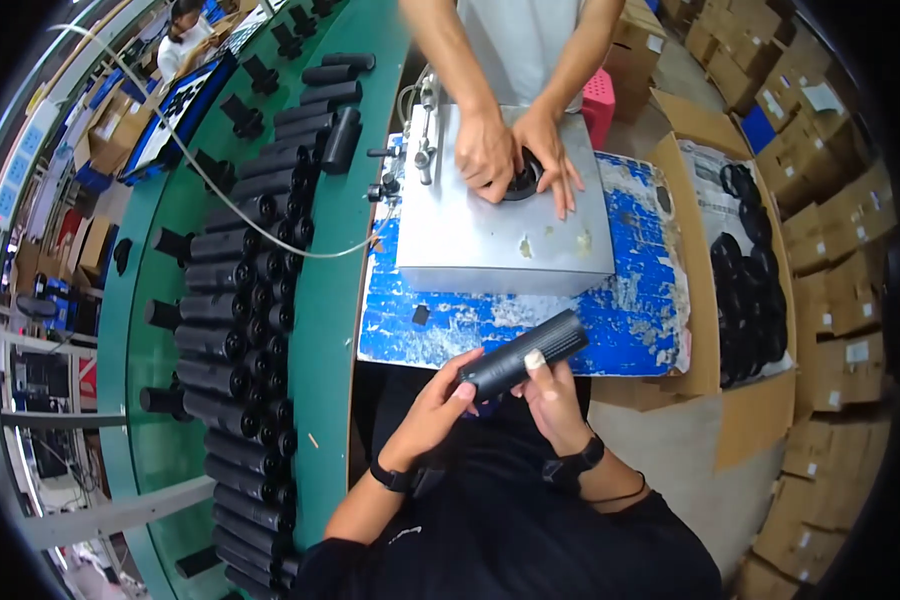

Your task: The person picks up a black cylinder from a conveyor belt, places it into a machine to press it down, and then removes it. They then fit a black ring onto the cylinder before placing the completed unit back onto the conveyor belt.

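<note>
In front of my body I hold a black cylinder (518,360) with fine ribbing toward its upper right end. It is tilted, rising from lower left to upper right. My left hand (438,402) has its fingers and thumb closed round the lower left end. My right hand (555,398) grips the underside near the middle, its thumb, with a pale covering at the tip, lying on the cylinder. Just beyond it stands a metal box (460,225) on a worn blue board (640,300). Across from me, a co-worker's two hands (510,160) press on a black round part (518,185) on the box's top.
At left, a green workbench (325,400) carries rows of black cylinders (215,345). A pale hose (260,232) arches over them to valves (420,150) beside the box. An open carton (700,300) of black parts stands at right, before stacked cartons (840,300). Another person (182,42) sits far left.
</note>
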Available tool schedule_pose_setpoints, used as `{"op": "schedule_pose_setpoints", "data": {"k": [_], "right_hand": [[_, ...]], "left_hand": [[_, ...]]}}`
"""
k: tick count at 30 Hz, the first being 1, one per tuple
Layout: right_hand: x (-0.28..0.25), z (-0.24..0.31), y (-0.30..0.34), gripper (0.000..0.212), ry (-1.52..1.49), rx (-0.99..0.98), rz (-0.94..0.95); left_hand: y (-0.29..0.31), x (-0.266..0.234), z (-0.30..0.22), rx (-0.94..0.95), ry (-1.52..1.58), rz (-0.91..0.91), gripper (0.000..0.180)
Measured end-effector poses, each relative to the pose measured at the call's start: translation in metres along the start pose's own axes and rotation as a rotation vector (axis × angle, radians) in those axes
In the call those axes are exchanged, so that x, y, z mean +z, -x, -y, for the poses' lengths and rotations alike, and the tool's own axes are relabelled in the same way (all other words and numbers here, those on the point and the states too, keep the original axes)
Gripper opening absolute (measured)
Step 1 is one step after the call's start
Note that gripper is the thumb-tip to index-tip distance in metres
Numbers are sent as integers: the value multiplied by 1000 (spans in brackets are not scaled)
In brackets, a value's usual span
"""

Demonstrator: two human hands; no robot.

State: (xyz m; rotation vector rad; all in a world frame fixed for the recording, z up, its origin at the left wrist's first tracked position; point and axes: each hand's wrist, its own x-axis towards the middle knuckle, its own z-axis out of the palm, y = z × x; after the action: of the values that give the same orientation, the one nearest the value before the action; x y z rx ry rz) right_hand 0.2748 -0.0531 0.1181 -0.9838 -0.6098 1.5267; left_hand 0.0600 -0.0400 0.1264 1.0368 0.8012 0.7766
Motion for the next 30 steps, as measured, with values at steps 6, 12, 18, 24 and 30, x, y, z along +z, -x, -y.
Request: {"op": "schedule_pose_setpoints", "data": {"k": [6,12,18,24,30], "right_hand": [[11,-15,-9,27,-7,69,-2],[10,-13,-14,34,-99,185,40],[36,104,-100,43,324,-648,55],[31,167,-223,38,640,-723,-14],[52,158,-221,47,959,-798,-115]], "left_hand": [[16,-5,22,208,-225,-217,66],[17,-10,-9,367,-612,-237,66],[6,-28,-5,299,-336,-323,58],[5,-54,15,191,-371,-309,50],[27,-70,43,160,-298,-367,47]]}}
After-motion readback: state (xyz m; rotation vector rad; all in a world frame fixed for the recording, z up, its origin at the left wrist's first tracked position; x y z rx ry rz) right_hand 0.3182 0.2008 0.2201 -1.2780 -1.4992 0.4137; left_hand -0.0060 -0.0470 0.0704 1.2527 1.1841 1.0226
